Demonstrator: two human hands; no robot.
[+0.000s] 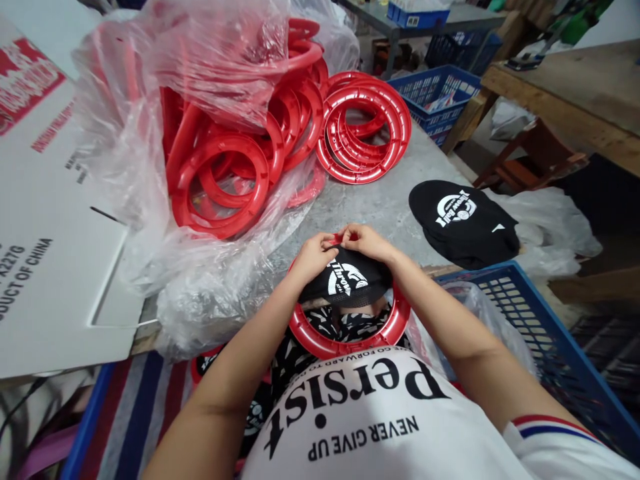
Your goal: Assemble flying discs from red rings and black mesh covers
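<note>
Both my hands meet at the far edge of a red plastic ring [320, 343], which leans against my lap and the table edge. Black fabric [367, 273] with white "Throw" print covers the ring's upper part; its near edge hangs loose across the opening. My left hand [320, 255] is closed, thumb and fingers pinching the fabric at the rim. Beside it, my right hand [367, 241] pinches the same edge, fingertips close to the left ones. A bit of red rim shows between the hands.
A clear plastic bag [215, 60] of red rings lies at the back left, with stacked rings [367, 127] beside it. Black printed covers [463, 223] lie to the right. A blue crate [540, 320] stands at my right, a white carton [45, 200] at my left.
</note>
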